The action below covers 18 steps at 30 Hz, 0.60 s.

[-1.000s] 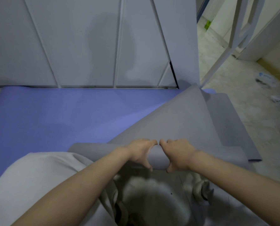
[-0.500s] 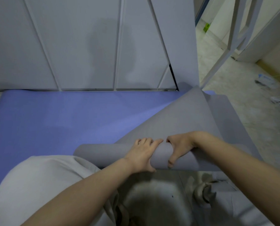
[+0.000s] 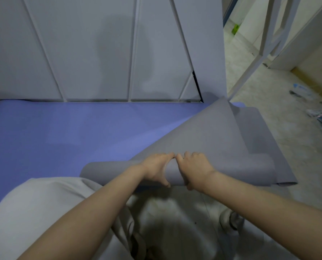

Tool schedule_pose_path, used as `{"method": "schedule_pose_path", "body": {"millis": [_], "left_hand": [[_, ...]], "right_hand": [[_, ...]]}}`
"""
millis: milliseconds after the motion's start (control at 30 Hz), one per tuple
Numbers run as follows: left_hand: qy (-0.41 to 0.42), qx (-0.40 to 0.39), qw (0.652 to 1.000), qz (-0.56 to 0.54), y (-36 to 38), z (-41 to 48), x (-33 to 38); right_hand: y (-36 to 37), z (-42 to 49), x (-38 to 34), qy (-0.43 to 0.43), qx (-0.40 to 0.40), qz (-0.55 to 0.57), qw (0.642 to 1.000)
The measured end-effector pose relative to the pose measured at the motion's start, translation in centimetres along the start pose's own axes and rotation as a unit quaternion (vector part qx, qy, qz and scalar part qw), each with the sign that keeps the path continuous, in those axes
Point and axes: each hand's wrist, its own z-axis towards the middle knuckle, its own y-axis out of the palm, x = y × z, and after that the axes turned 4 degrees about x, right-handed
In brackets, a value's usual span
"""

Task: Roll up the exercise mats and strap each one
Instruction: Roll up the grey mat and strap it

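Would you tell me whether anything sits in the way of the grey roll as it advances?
Nothing visible lies on the grey mat ahead of the roll, though its unrolled part is folded upward near the cabinet.

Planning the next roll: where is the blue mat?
In the head view, the blue mat lies flat on the left, along the white panels, partly under the grey mat.

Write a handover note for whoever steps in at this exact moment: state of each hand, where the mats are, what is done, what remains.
The left hand grips the grey mat on its rolled part, near the middle. The right hand grips it right beside.
Done: grey mat partly rolled; its loose end rises towards the cabinet doors.
The blue mat lies flat, unrolled.
Left: finish this roll, roll the blue mat, strap both; no strap in view.
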Motion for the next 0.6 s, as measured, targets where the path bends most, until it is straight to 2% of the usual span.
{"method": "schedule_pose_path", "body": {"millis": [233, 467, 600], "left_hand": [[0.011, 0.031, 0.999, 0.01, 1.0, -0.4, 0.0], [0.023, 0.101, 0.987, 0.123, 1.9, -1.0, 0.8], [0.044, 0.097, 0.989, 0.101, 1.8, -0.6, 1.2]], "right_hand": [[-1.1, 1.1, 2.2, 0.009, -0.078, 0.067, 0.995], [-2.5, 2.2, 5.0, 0.047, -0.211, 0.184, 0.959], [-2.5, 1.8, 5.8, 0.047, -0.241, 0.202, 0.948]]}}
